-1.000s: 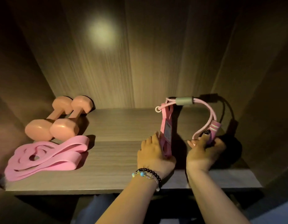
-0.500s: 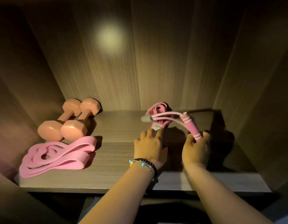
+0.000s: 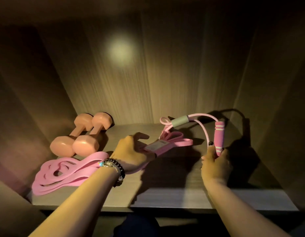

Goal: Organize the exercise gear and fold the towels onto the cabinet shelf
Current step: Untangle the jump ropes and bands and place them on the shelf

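gripping a pink banded bundle [image 3: 167, 144] in the left hand [image 3: 131, 152], right hand [image 3: 216, 163] clenched round the jump-rope handle [image 3: 219, 137], two dumbbells [image 3: 79, 134] beside loose pink bands [image 3: 62, 171] on the shelf [image 3: 182, 195]

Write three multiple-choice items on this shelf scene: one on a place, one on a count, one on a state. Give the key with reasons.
1. Where do the dumbbells lie on the shelf?
A. back left
B. front right
C. hanging off the front edge

2. How many dumbbells are there?
A. one
B. two
C. four

3. What is the right hand doing?
A. resting flat on the shelf
B. hanging idle
C. gripping the pink striped handle

Key: 1 A, they sit toward the back wall, behind the pink resistance band at the left. 2 B, two lie side by side. 3 C, its fingers curl round the handle's lower end, while the left hand holds the folded pink strap with a label.
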